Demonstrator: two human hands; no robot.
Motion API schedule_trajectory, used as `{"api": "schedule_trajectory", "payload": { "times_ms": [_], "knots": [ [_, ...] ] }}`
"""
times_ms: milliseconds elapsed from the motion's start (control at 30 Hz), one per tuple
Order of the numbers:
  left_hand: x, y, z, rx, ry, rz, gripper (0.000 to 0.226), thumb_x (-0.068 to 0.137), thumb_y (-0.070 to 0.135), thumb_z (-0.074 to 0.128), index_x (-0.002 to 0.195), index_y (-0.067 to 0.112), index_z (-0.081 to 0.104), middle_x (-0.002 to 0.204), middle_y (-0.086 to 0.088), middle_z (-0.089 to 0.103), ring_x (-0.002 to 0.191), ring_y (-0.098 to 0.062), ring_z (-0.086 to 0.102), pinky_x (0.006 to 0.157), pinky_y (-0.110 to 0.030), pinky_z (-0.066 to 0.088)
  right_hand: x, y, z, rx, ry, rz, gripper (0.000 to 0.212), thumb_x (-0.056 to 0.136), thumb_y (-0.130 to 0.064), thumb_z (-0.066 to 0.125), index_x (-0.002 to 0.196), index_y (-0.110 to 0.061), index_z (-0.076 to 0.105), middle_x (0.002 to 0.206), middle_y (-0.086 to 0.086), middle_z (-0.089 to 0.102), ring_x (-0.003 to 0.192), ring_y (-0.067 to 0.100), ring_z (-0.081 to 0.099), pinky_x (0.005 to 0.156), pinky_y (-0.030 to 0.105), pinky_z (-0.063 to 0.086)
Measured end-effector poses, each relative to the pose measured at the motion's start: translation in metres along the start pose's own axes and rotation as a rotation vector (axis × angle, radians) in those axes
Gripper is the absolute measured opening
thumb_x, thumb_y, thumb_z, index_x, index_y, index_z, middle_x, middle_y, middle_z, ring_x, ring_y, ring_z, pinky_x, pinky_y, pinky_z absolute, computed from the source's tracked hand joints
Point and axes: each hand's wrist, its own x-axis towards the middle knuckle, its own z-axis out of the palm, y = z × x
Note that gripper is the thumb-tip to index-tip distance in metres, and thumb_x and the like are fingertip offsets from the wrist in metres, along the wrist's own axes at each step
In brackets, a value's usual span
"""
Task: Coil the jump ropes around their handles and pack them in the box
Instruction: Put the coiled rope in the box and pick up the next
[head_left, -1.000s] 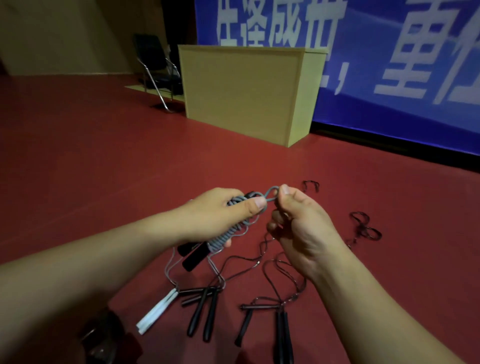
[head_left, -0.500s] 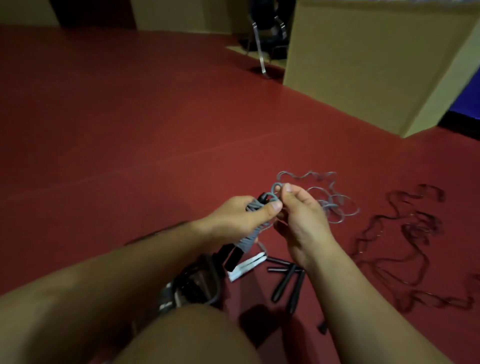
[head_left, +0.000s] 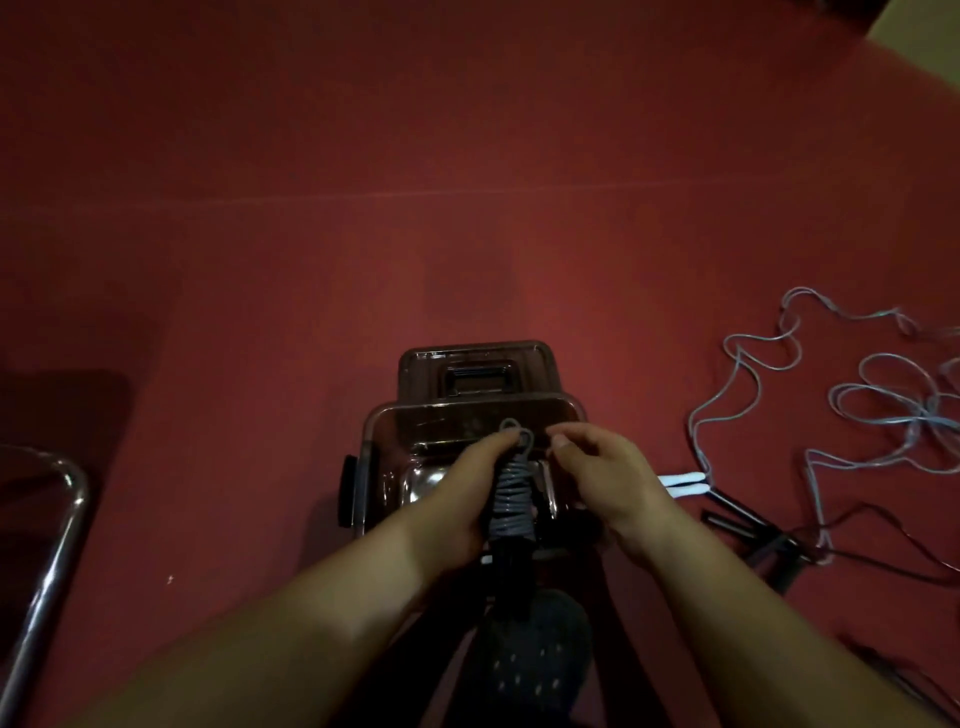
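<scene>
Packing is the step in hand: the left hand (head_left: 457, 493) grips a coiled jump rope (head_left: 511, 501), its grey cord wound tightly round the black handles, directly above the open box (head_left: 374, 457). The bundle lies lengthwise over the box, the small end loop of cord towards the box's far wall and the bare handle ends pointing back past its near edge, above a dark shoe (head_left: 535, 660). The fingers of the left hand curl round the bundle's left side, the thumb reaching up by the loop, so the coils sit just to the right of the palm. The right hand (head_left: 608, 478) is just to the right of the bundle, fingers loosely curled and apparently holding nothing; whether a fingertip touches the cord, I cannot tell.

The next move, as I judge it, calls for lowering the bundle into the box without letting the tucked end spring free, then opening the hand. The box's lid (head_left: 475, 371) lies beyond its far wall. To the right of the box more work waits: a pale uncoiled rope (head_left: 852, 395) sprawls on the red floor (head_left: 467, 208), with its white handles (head_left: 685, 483) and several black handles (head_left: 753, 525) close by. A metal chair frame (head_left: 57, 519) stands well to the left of the box.
</scene>
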Motion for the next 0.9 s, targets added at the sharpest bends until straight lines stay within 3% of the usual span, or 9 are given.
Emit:
{"api": "schedule_trajectory", "payload": {
  "times_ms": [167, 267, 333, 400, 533, 633, 733, 900],
  "knots": [
    [0.037, 0.002, -0.031, 0.062, 0.190, -0.079, 0.019, 0.084, 0.025, 0.045, 0.078, 0.015, 0.060, 0.058, -0.002, 0.062, 0.059, -0.020, 0.058, 0.056, -0.024, 0.046, 0.017, 0.020, 0.002, -0.197, 0.019, -0.023, 0.011, 0.092, -0.019, 0.060, 0.090, -0.028, 0.067, 0.084, -0.004, 0.069, 0.078, 0.013, 0.062, 0.074, 0.026, 0.049],
    [0.060, -0.009, -0.033, 0.275, 0.199, -0.015, 0.015, 0.089, 0.011, 0.051, 0.092, 0.014, 0.065, 0.073, -0.003, 0.069, 0.069, -0.019, 0.064, 0.063, -0.029, 0.053, 0.026, 0.033, 0.005, -0.216, 0.036, 0.008, 0.010, 0.090, -0.021, 0.061, 0.085, -0.026, 0.069, 0.081, -0.004, 0.069, 0.076, 0.013, 0.063, 0.074, 0.029, 0.051],
    [0.075, -0.022, -0.036, 0.464, 0.238, 0.138, 0.030, 0.085, 0.005, 0.062, 0.113, 0.014, 0.069, 0.092, -0.006, 0.074, 0.085, -0.023, 0.070, 0.079, -0.038, 0.059, 0.030, 0.036, 0.006, -0.179, 0.059, 0.019, 0.011, 0.091, -0.021, 0.060, 0.086, -0.023, 0.069, 0.077, -0.003, 0.069, 0.070, 0.013, 0.063, 0.071, 0.032, 0.053],
    [0.077, -0.028, -0.033, 0.539, 0.285, 0.222, 0.037, 0.084, 0.007, 0.068, 0.120, 0.013, 0.068, 0.096, -0.004, 0.074, 0.091, -0.022, 0.071, 0.086, -0.040, 0.058, 0.032, 0.036, 0.004, -0.067, 0.083, 0.063, 0.013, 0.094, -0.017, 0.056, 0.088, -0.018, 0.068, 0.071, 0.002, 0.067, 0.061, 0.013, 0.060, 0.061, 0.031, 0.052],
    [0.065, -0.024, -0.023, 0.402, 0.287, 0.274, 0.009, 0.089, 0.006, 0.067, 0.096, 0.011, 0.069, 0.083, -0.007, 0.070, 0.069, -0.019, 0.065, 0.064, -0.031, 0.055, 0.027, 0.037, -0.017, 0.024, 0.176, 0.086, 0.019, 0.093, -0.016, 0.054, 0.079, -0.019, 0.067, 0.063, 0.002, 0.066, 0.056, 0.017, 0.058, 0.059, 0.033, 0.047],
    [0.051, -0.018, -0.006, 0.546, 0.302, 0.394, 0.005, 0.088, 0.017, 0.069, 0.084, 0.018, 0.072, 0.076, -0.001, 0.069, 0.066, -0.014, 0.062, 0.065, -0.028, 0.051, 0.010, 0.031, -0.045, 0.025, 0.295, 0.094, 0.018, 0.092, -0.014, 0.056, 0.079, -0.016, 0.067, 0.067, 0.002, 0.067, 0.060, 0.019, 0.059, 0.062, 0.033, 0.049],
    [0.037, -0.012, 0.034, 0.679, 0.207, 0.536, 0.011, 0.087, 0.026, 0.071, 0.079, 0.020, 0.072, 0.070, 0.002, 0.065, 0.064, -0.008, 0.056, 0.061, -0.019, 0.046, -0.011, 0.025, -0.073, 0.021, 0.379, 0.071, 0.018, 0.093, -0.011, 0.055, 0.078, -0.017, 0.064, 0.074, 0.003, 0.065, 0.068, 0.020, 0.058, 0.073, 0.036, 0.050],
    [0.014, -0.007, 0.133, 0.939, -0.131, 0.662, 0.017, 0.089, 0.030, 0.071, 0.076, 0.019, 0.069, 0.060, 0.010, 0.059, 0.054, 0.004, 0.050, 0.063, -0.019, 0.043, -0.047, 0.014, -0.124, 0.122, 0.585, 0.032, 0.013, 0.093, -0.014, 0.057, 0.082, -0.015, 0.064, 0.073, 0.005, 0.063, 0.066, 0.019, 0.057, 0.067, 0.032, 0.049]
  ]
}}
